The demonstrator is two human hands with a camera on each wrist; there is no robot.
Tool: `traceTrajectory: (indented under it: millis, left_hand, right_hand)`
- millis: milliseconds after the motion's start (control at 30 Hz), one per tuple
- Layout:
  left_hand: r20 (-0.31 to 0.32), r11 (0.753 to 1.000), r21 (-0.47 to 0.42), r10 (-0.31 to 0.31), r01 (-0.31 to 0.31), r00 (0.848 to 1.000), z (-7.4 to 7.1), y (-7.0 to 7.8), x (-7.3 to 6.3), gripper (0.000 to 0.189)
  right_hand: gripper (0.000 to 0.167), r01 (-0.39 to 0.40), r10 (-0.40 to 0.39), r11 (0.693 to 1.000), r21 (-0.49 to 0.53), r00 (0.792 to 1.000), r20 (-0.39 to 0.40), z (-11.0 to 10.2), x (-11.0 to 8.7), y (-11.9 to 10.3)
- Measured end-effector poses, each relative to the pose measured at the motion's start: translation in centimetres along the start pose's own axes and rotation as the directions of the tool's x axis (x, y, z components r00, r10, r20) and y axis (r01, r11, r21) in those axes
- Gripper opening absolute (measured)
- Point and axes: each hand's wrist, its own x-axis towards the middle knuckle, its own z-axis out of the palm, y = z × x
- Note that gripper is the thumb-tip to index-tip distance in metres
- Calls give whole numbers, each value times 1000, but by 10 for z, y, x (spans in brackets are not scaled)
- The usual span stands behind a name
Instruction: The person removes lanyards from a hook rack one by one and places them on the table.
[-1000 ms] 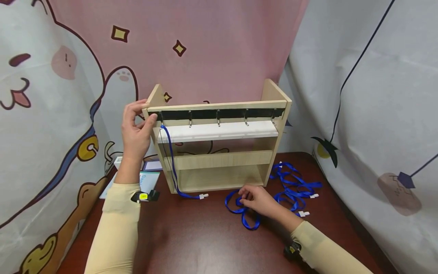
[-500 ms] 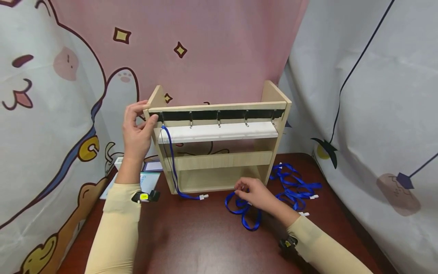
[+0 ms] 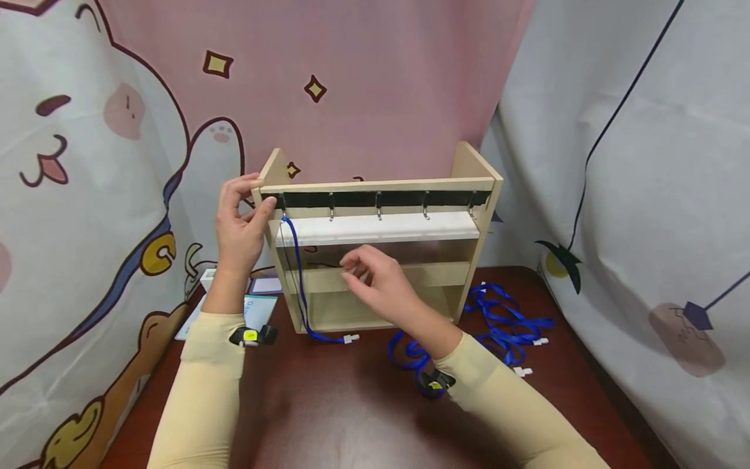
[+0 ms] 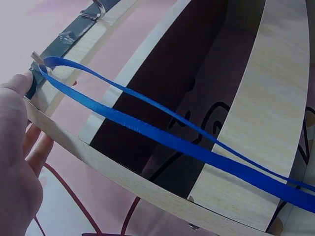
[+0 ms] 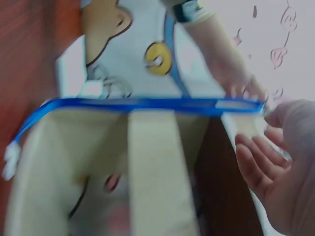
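A small wooden shelf [image 3: 375, 186] stands on the table, with a black strip of several metal hooks [image 3: 378, 207] along its upper front. My left hand [image 3: 240, 228] grips its upper left corner, thumb on the front and fingers behind the side panel. From the leftmost hook hangs a blue lanyard [image 3: 301, 280], its white clip [image 3: 351, 339] lying on the table. In the left wrist view, both strands of the lanyard [image 4: 133, 127] run down from the hook. My right hand [image 3: 377, 280] is in front of the shelf's middle, fingers loosely bent, holding nothing.
More blue lanyards [image 3: 500, 319] lie tangled to the right of the shelf, and another loose one [image 3: 404, 357] is partly hidden under my right forearm. A booklet [image 3: 260, 311] and a white box [image 3: 208, 279] sit behind my left arm. Printed curtains [image 3: 381, 85] enclose the table.
My right hand has left the loose lanyard on the table and moved up and left in front of the shelf. The left hand keeps its grip on the corner.
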Motion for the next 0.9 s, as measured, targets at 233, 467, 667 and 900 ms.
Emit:
traceTrajectory:
  millis: [233,467,667,900]
  left_hand:
    - [4,999,-36,12,-12,1000,1,12,0,32]
    - [4,1000,-9,13,-13,1000,1,19,-2,32]
    - [5,999,-10,33,-33,999,-3,1,2,34]
    - [18,999,-15,31,-30,999,-4,0,3,33]
  right_hand:
    - [45,50,-55,993,-108,997,-51,23,51,-39]
    - [48,-32,13,975,-220,996,-87,43,68,-61]
    - [43,-31,-7,956,-291,992,-127,58,85,-60]
    - [30,-10,-58,922,-387,985,-163,67,94,-48]
